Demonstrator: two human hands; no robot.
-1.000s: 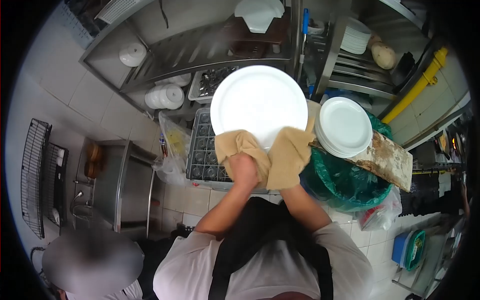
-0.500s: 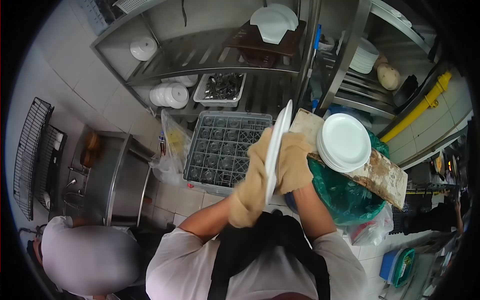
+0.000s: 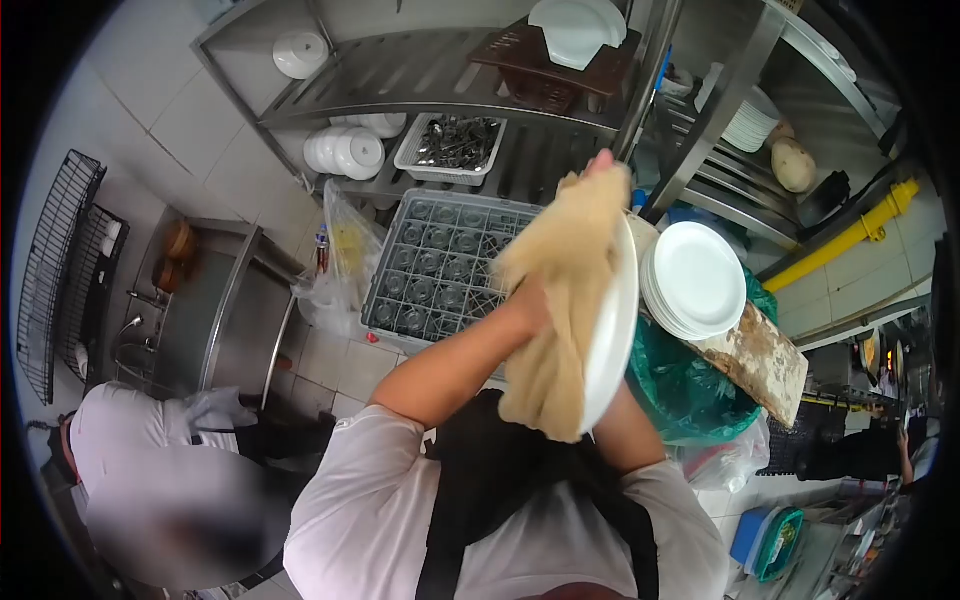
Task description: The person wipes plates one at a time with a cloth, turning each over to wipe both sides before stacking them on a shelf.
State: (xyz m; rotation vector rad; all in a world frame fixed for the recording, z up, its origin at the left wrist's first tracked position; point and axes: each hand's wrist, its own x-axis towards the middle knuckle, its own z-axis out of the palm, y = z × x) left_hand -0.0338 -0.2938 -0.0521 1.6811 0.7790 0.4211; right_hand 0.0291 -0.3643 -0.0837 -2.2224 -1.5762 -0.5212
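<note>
A white plate [image 3: 615, 330] is held almost on edge in front of my chest, its face turned to the left. My left hand [image 3: 540, 300] presses a tan cloth [image 3: 560, 370] against that face, and the cloth covers most of its fingers. Some fingertips show at the cloth's top edge. Behind the plate is my right hand, hidden from view; only the right forearm [image 3: 628, 430] shows below the rim, and the plate is supported from that side. Just right of it, a stack of white plates [image 3: 700, 280] rests on a worn board [image 3: 765, 365].
A grey rack of glasses [image 3: 425, 265] stands ahead on the left. Cutlery fills a white basket [image 3: 455, 150] on the steel shelf [image 3: 400, 85], near stacked bowls [image 3: 345, 152]. Under the board is a green-lined bin [image 3: 690, 395]. Another person [image 3: 170, 480] bends near the sink at left.
The plate has turned so more of its face shows, and it sits slightly to the right. My left hand and the cloth have swung up across it. The right hand has gone behind the plate.
</note>
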